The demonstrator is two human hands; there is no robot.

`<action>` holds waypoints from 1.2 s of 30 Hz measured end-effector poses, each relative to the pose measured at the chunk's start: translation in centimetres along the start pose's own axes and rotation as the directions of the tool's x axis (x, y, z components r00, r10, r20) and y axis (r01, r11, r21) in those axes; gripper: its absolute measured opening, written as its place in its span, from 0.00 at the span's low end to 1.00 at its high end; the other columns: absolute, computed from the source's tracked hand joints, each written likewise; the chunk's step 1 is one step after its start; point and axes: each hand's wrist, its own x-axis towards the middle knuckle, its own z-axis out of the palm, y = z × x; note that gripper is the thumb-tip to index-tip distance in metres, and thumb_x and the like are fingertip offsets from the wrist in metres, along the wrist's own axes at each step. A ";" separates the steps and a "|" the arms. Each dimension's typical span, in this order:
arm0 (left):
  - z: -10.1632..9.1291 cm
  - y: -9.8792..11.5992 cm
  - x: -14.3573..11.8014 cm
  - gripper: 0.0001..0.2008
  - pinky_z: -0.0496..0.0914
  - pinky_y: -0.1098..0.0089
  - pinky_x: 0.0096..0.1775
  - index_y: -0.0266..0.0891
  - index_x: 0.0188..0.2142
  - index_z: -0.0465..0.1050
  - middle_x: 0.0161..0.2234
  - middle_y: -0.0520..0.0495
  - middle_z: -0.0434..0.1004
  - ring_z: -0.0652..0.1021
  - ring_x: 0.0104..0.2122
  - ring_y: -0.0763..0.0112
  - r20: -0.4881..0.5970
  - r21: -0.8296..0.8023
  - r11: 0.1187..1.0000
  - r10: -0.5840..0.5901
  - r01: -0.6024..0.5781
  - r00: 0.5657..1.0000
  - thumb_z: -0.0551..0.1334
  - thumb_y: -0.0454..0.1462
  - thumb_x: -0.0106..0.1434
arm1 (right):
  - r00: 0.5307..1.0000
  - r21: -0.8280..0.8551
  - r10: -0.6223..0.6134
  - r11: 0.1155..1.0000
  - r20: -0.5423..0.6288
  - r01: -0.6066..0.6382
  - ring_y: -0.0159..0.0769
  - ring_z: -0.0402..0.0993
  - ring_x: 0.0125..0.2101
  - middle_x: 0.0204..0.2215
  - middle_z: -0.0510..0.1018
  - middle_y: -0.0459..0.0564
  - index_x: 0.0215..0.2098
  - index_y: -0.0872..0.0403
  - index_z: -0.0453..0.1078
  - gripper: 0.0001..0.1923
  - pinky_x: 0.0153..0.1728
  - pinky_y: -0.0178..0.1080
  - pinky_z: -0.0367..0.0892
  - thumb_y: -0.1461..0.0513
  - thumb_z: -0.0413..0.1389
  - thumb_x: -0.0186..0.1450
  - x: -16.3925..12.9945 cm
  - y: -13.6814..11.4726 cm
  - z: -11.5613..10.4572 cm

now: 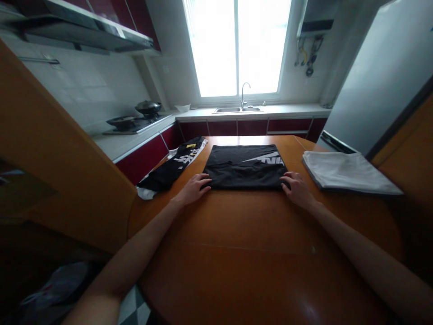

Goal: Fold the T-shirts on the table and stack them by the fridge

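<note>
A black T-shirt (245,176) with a white printed logo lies folded flat on the wooden table, its near part doubled over toward the far side. At its left edge, my left hand (194,188) rests with the fingers apart and the fingertips touching the cloth near the front corner. Mirroring it on the right edge, my right hand (297,187) has its fingers spread, their tips against the other front corner. Neither hand visibly pinches the fabric.
Left on the table (237,262) lies a black garment with white and yellow print (172,169). A folded white cloth stack (348,174) sits at the right. Beyond are a sink (228,109), a stove with pans (148,107) and a refrigerator (379,76).
</note>
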 end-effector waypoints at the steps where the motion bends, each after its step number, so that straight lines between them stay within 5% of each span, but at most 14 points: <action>1: -0.3 -0.2 -0.1 0.21 0.62 0.53 0.63 0.42 0.55 0.76 0.58 0.40 0.71 0.70 0.59 0.54 0.020 -0.001 1.000 0.004 -0.004 1.000 0.60 0.47 0.67 | 0.999 0.012 -0.027 1.000 0.033 0.026 0.51 0.68 0.54 0.51 0.74 0.59 0.50 0.53 0.76 0.16 0.57 0.53 0.64 0.58 0.52 0.68 0.0 0.0 -0.1; 8: -1.8 -1.7 -0.7 0.20 0.68 0.60 0.58 0.43 0.53 0.78 0.50 0.42 0.77 0.76 0.51 0.58 0.149 -0.016 0.999 0.054 -0.052 0.987 0.58 0.37 0.63 | 0.962 0.081 -0.148 0.988 0.231 0.132 0.47 0.72 0.50 0.47 0.77 0.54 0.47 0.51 0.78 0.16 0.55 0.48 0.66 0.63 0.57 0.61 -0.3 2.9 -1.4; 21: -1.1 -0.9 -0.9 0.15 0.73 0.62 0.51 0.41 0.41 0.82 0.40 0.42 0.80 0.79 0.42 0.62 0.084 0.026 0.998 0.048 -0.051 0.995 0.55 0.32 0.65 | 0.945 0.060 -0.174 0.985 0.275 0.164 0.43 0.75 0.44 0.39 0.78 0.53 0.37 0.54 0.76 0.13 0.50 0.42 0.68 0.71 0.52 0.61 -0.4 3.3 -1.8; 28: -3.4 3.6 -7.7 0.15 0.73 0.65 0.49 0.42 0.46 0.79 0.44 0.44 0.78 0.79 0.44 0.64 0.192 0.092 0.989 0.100 -0.119 0.976 0.54 0.30 0.69 | 0.933 0.213 -0.222 0.963 0.282 0.165 0.43 0.75 0.43 0.41 0.79 0.52 0.38 0.50 0.76 0.14 0.48 0.44 0.70 0.69 0.52 0.62 -6.0 1.5 -5.2; 32: -5.7 6.6 -12.4 0.16 0.74 0.65 0.47 0.44 0.46 0.78 0.47 0.45 0.79 0.80 0.43 0.64 0.281 0.105 0.991 0.051 -0.083 0.958 0.56 0.29 0.67 | 0.875 0.275 -0.257 0.950 0.411 0.149 0.42 0.76 0.41 0.42 0.78 0.52 0.38 0.48 0.76 0.13 0.45 0.44 0.71 0.67 0.51 0.64 -9.9 -0.9 -8.6; 36: -7.9 9.0 -13.0 0.10 0.75 0.62 0.48 0.47 0.46 0.80 0.47 0.45 0.80 0.81 0.42 0.60 0.311 0.085 0.995 0.022 -0.051 0.950 0.63 0.36 0.67 | 0.841 0.244 -0.237 0.961 0.486 0.130 0.44 0.76 0.41 0.43 0.79 0.52 0.41 0.46 0.78 0.07 0.45 0.46 0.72 0.59 0.58 0.66 -10.7 -2.9 -11.0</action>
